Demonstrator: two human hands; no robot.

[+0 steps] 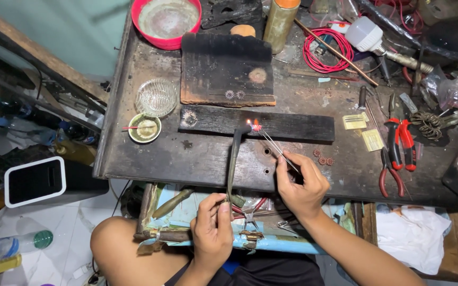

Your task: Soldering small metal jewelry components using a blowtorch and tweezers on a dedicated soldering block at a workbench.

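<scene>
Workbench [197, 159]: dark, scarred top; the person sits at its near edge.
Charred board [292, 126]: long axis runs left to right, mid-bench; the glowing piece [255, 126] sits on its left half.
Blowtorch pipe [234, 159]: long axis runs near to far, bent tip just left of the glow.
Left hand [213, 230]: fingers wrapped around the pipe's near end, off the bench edge.
Right hand [302, 185]: nearer the glow; fingertips pinch the tweezers [276, 147], which slant far-left to the piece.
Red bowl [166, 21]: far left, pale residue inside.
Glass dish [156, 97]: ribbed, looks empty.
Green dish [144, 128]: yellowish paste, a red-handled stick resting in it.
Red pliers [401, 142]: right, apart from both hands.
</scene>
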